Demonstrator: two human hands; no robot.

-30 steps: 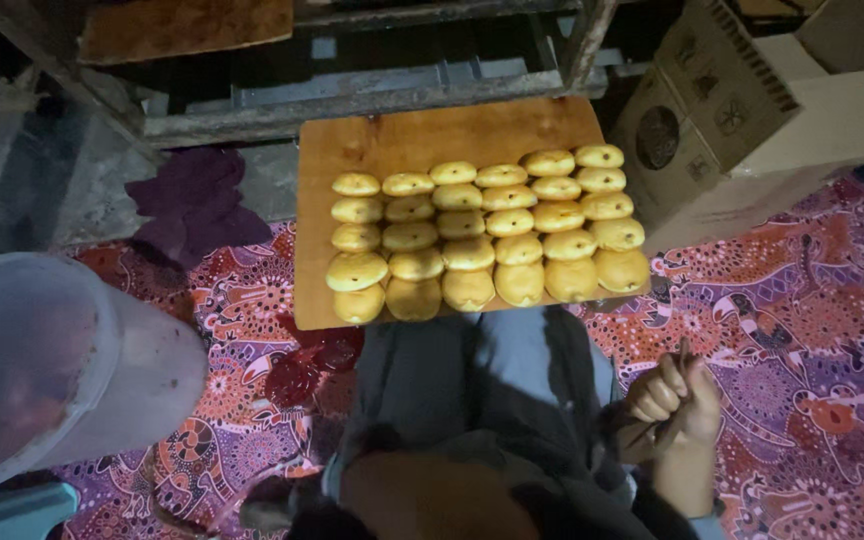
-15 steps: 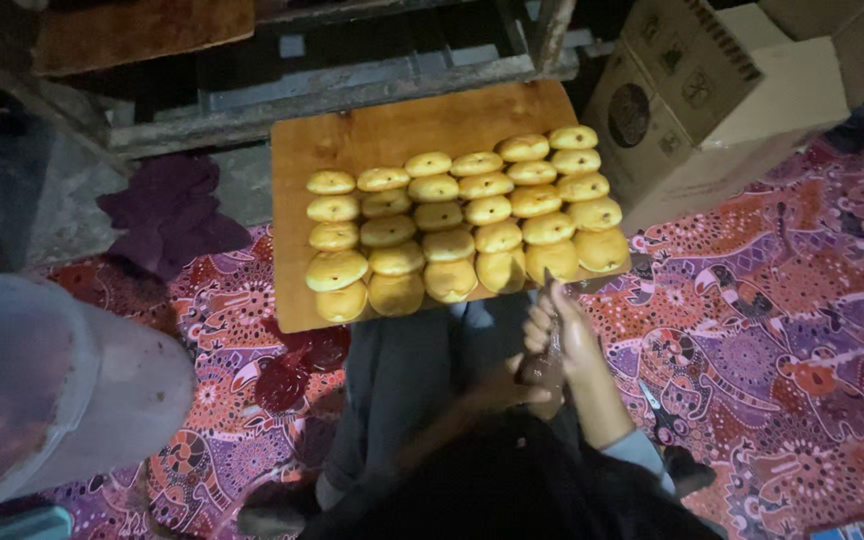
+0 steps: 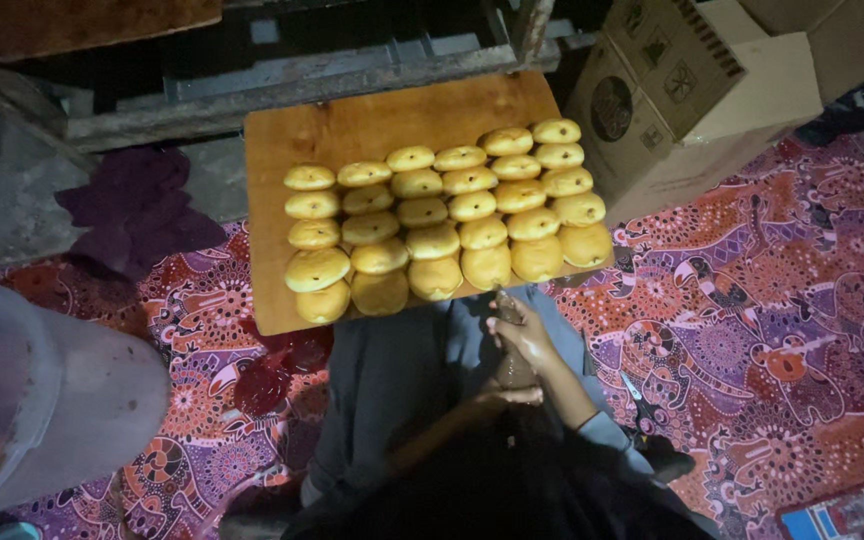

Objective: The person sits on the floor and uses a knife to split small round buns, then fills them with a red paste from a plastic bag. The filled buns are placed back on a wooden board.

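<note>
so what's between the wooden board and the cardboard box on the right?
Head view: nothing. The board and box almost meet, with only a dark gap and patterned mat showing.

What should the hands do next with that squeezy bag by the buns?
Probably bring the dark bag tip up to the nearest bun in the front row. Both hands, right and left, grip it just below the wooden board, not yet touching a bun.
</note>
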